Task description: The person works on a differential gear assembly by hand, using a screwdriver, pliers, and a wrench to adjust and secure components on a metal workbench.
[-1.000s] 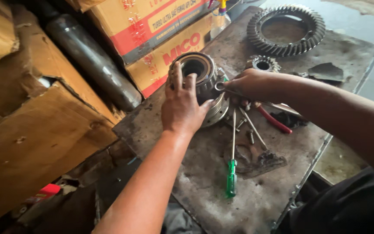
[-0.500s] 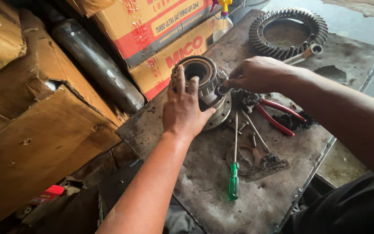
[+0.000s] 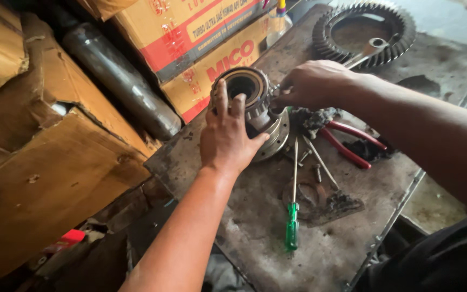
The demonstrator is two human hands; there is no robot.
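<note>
Apparently mid-fastening, left hand [image 3: 228, 135] pressed flat, steadying the differential housing [image 3: 255, 108]; right hand [image 3: 312, 84] pinched its flange, needing firm bracing next.

By my fingers I count one round metal hub [image 3: 255, 105], one green screwdriver [image 3: 293, 208], one pair of red pliers [image 3: 347, 143], one big gear ring [image 3: 363, 32], two printed boxes [image 3: 206, 38] and one bottle [image 3: 278, 24].
</note>
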